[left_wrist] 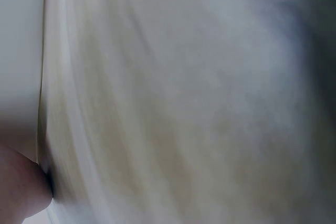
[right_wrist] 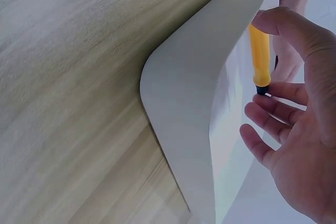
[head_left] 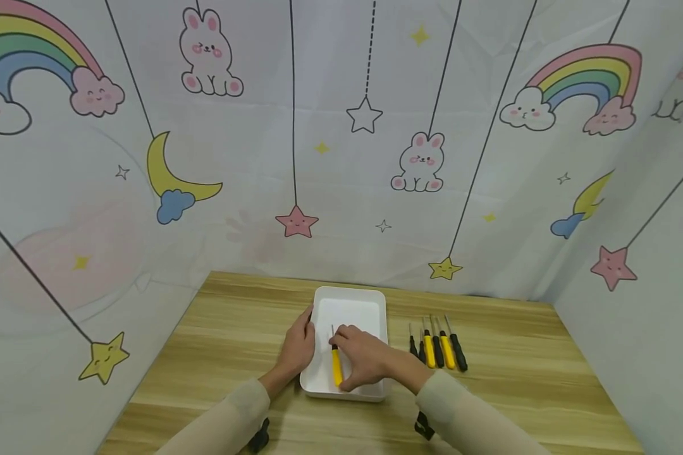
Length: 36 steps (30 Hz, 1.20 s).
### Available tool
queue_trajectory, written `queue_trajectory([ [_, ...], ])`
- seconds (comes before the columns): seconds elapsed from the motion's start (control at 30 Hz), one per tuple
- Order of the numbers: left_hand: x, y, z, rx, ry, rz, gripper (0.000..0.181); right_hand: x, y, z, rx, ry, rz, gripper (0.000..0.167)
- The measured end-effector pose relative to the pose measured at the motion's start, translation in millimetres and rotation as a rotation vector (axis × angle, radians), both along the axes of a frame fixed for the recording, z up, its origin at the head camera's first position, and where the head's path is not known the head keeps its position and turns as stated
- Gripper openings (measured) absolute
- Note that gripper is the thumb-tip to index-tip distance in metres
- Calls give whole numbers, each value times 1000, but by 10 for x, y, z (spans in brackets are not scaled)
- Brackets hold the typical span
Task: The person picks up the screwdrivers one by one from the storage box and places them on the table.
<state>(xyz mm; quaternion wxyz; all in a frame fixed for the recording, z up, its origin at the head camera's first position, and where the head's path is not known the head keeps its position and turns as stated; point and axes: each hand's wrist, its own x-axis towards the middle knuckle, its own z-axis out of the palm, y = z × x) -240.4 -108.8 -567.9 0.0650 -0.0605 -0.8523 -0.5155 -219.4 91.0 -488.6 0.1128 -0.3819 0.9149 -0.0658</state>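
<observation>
In the head view my right hand (head_left: 367, 357) holds a screwdriver with a yellow handle (head_left: 336, 368) over the inside of a white tray (head_left: 347, 395). The right wrist view shows the thumb at one end of the yellow handle (right_wrist: 260, 56) and the index finger by its black collar; the other fingers are loosely bent. Whether the screwdriver touches the tray floor, I cannot tell. My left hand (head_left: 298, 346) holds the tray's left side. A fingertip (left_wrist: 23, 187) meets the foot of the tray wall (left_wrist: 21, 51) in the left wrist view.
Right of the tray lie several screwdrivers (head_left: 446, 351) in a row, with black or yellow handles. Dark objects (head_left: 258, 436) sit partly hidden by the sleeves near the front. A printed cloth (head_left: 341, 189) hangs behind the wooden table (head_left: 518, 354).
</observation>
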Motion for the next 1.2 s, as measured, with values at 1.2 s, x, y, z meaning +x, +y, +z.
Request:
queue_trajectory([
  [1.2,-21,3,-40,11,0,9,49,-59,236,123,-52,13,-49,87],
])
